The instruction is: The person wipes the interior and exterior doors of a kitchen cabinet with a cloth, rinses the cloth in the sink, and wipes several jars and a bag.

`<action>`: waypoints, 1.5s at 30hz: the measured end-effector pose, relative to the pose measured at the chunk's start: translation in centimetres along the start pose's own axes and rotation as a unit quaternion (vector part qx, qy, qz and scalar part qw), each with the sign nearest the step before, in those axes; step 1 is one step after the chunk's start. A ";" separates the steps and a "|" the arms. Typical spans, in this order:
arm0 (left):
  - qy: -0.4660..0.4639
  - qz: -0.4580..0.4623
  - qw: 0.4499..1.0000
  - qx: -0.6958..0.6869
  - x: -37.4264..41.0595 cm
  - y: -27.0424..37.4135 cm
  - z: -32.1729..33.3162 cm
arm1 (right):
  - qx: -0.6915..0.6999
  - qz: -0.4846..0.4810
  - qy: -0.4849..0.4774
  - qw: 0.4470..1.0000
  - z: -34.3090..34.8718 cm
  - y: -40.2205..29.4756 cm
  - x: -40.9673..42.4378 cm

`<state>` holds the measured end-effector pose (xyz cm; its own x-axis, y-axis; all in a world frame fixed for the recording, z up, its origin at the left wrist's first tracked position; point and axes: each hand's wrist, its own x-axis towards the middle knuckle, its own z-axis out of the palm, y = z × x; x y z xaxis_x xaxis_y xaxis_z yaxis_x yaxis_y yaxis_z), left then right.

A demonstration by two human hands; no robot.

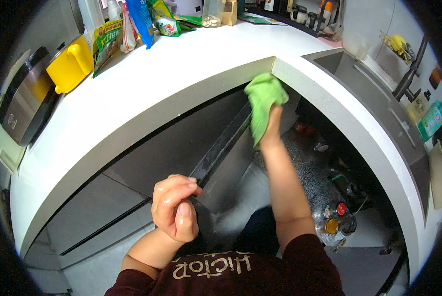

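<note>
A green cloth [265, 98] is in my right hand [273, 125], pressed against the dark cabinet front just below the inner corner of the white countertop [191, 59]. The cloth hides most of that hand's fingers. My left hand [176, 209] looks wet and hangs in front of my body, its fingers curled and nothing seen in them. Near it runs the dark edge strip of a cabinet panel [221, 144], which slants up toward the cloth.
A yellow pot [71, 64] and a steel-and-black appliance [30, 98] stand at left. Food packets [108, 42] line the back. At right are a grey sink [373, 92] and a black faucet [410, 77]; below it, jars [332, 210] sit in an open cabinet.
</note>
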<state>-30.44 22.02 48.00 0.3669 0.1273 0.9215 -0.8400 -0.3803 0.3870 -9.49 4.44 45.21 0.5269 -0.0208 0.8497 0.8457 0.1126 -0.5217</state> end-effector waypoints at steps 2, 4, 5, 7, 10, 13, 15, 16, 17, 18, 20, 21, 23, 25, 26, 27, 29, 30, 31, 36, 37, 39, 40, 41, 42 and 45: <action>0.012 -0.022 1.000 -0.017 -0.6 -0.1 -0.2 | 0.289 0.089 -0.025 0.953 3.9 -1.6 -3.8; 0.036 -0.024 0.999 -0.001 -0.8 -0.4 -0.1 | 0.229 0.081 -0.104 0.964 7.0 -4.9 -8.0; 0.045 -0.027 0.999 0.007 -1.0 -0.4 0.0 | 0.124 0.041 -0.129 0.983 7.9 -6.9 -8.6; -0.016 0.004 0.995 0.095 -1.4 -0.5 -1.1 | -0.054 -0.029 -0.162 0.985 9.2 -10.3 -9.1; -0.042 0.034 0.993 0.108 -1.6 -0.9 -0.9 | -0.225 -0.120 -0.112 0.960 9.6 -6.2 -10.5; -0.115 0.094 0.963 0.227 -1.7 -2.0 -1.0 | -0.216 0.009 0.043 0.975 9.1 1.5 -14.5; -0.161 0.136 0.927 0.309 -3.1 -3.3 -1.3 | -0.178 0.065 0.094 0.977 8.5 4.1 -15.4; -0.190 0.151 0.914 0.324 -3.6 -3.9 -1.4 | -0.204 0.079 0.084 0.972 8.5 5.2 -16.4; -0.219 0.165 0.900 0.337 -4.1 -4.6 -1.3 | -0.231 0.093 0.074 0.966 8.4 6.2 -17.4; -0.247 0.151 0.895 0.338 -4.7 -5.4 -1.2 | -0.255 0.110 0.064 0.959 8.7 6.9 -18.5; -0.295 0.123 0.873 0.369 -5.4 -6.9 -1.7 | -0.262 0.149 -0.006 0.953 10.0 6.2 -19.6; -0.310 0.107 0.867 0.376 -5.3 -7.6 -1.7 | -0.270 0.166 -0.039 0.948 10.2 5.6 -19.5; -0.312 0.094 0.855 0.403 -4.9 -8.8 -1.9 | -0.287 0.158 -0.023 0.945 11.2 4.8 -18.7; -0.311 0.096 0.833 0.447 -5.0 -10.5 -2.2 | -0.228 0.074 -0.011 0.971 11.2 3.3 -15.5; -0.320 0.102 0.822 0.460 -4.7 -10.7 -2.6 | -0.224 0.049 0.005 0.973 11.6 2.5 -13.4; -0.322 0.105 0.813 0.475 -4.7 -11.0 -2.5 | -0.224 0.022 0.021 0.974 11.6 2.3 -11.4; -0.323 0.121 0.796 0.497 -4.7 -11.9 -2.5 | -0.309 -0.005 0.021 0.951 11.5 3.0 -8.9; -0.315 0.128 0.803 0.489 -4.5 -12.2 -2.1 | -0.312 -0.024 0.032 0.949 10.8 3.9 -8.3; -0.269 0.164 0.812 0.491 -4.7 -12.5 -2.1 | -0.315 -0.043 0.043 0.947 10.3 4.5 -8.0; 0.048 -0.173 0.959 0.218 -6.8 -8.3 -3.7 | -0.317 0.009 0.109 0.942 9.3 6.2 -10.6; 0.084 -0.255 0.951 0.154 -7.1 -8.0 -3.7 | -0.315 0.020 0.115 0.942 8.8 6.4 -11.2; 0.039 -0.315 0.939 0.135 -6.9 -8.3 -3.6 | -0.310 0.047 0.085 0.946 7.8 6.4 -12.6; 0.061 -0.341 0.934 0.090 -6.8 -8.5 -3.7 | -0.290 0.065 0.078 0.952 7.4 6.4 -13.2; 0.082 -0.366 0.926 0.045 -6.7 -8.8 -3.8 | -0.270 0.083 0.072 0.956 6.8 6.4 -13.8; 0.104 -0.386 0.916 0.003 -6.5 -8.8 -4.4 | -0.076 0.228 0.084 0.967 6.6 5.4 -14.3; 0.010 -0.365 0.929 -0.052 -7.3 -7.7 -5.8 | 0.168 0.306 0.187 0.918 3.3 2.6 -17.1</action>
<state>-28.94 29.37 38.52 0.8479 0.3341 0.4117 -0.4039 -0.0961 0.9098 -16.56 8.33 29.54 0.9403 -0.1840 0.2862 0.3402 0.5149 -0.7869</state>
